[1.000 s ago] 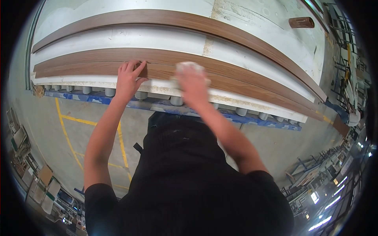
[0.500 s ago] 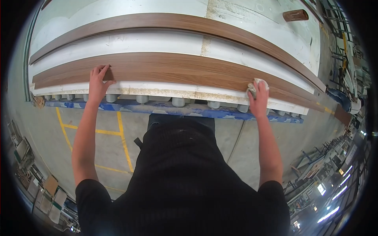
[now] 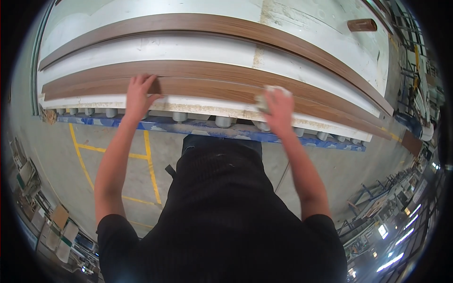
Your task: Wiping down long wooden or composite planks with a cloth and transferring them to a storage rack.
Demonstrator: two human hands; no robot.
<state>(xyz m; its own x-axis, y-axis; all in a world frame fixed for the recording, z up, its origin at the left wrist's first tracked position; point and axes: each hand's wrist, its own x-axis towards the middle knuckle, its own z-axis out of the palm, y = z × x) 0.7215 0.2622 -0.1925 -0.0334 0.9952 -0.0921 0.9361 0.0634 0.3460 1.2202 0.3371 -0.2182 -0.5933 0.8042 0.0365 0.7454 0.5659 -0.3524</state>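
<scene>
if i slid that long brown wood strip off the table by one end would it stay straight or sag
Probably sag: the wood strip looks long and thin, lying flat on the white table. Likely light for its length. It may slide easily, since the left hand lies flat on it.

The near plank looked like brown wood-grain veneer, smooth and matt, as did the far plank. The table top was white, scuffed and stained, with a dusty crumbly front edge. The rag under the right hand seemed soft white cloth. The rollers looked grey, dull plastic or metal. The floor was matt concrete with yellow painted lines.
</scene>
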